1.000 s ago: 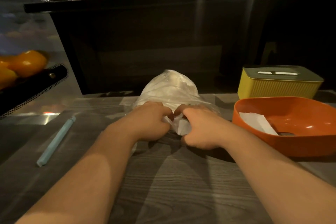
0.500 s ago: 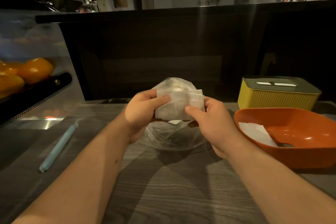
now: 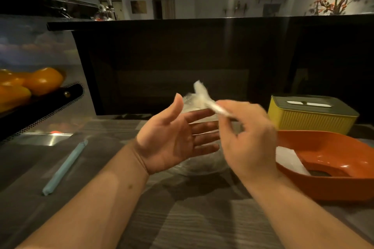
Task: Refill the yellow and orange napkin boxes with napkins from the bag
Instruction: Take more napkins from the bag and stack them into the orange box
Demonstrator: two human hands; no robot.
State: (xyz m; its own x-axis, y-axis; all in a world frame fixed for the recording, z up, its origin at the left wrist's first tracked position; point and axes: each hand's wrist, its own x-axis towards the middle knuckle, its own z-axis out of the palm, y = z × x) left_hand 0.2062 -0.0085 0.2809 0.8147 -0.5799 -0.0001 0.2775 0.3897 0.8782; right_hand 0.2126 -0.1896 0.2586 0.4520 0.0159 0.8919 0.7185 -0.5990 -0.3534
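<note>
Oranges [image 3: 30,85]: far left, on a dark tray.
Blue stick [image 3: 64,168]: flat on the table [image 3: 182,224], left of your arms.
Your left hand [image 3: 174,137]: palm up, fingers spread, gripping nothing; half a second ago it pinched the napkin.
Bag [image 3: 202,159]: clear, on the table under your hands.
Napkin [image 3: 210,101]: blurred, long axis up-left to down-right, loose end up-left.
Your right hand [image 3: 247,137]: fingertips pinch the napkin, now alone.
Orange box [image 3: 332,159]: open, a napkin inside.
Yellow box [image 3: 311,113]: lidded, behind it.

Restaurant or café counter, dark raised bar ledge [image 3: 202,20], oranges [image 3: 40,81] in display case, dining room beyond
</note>
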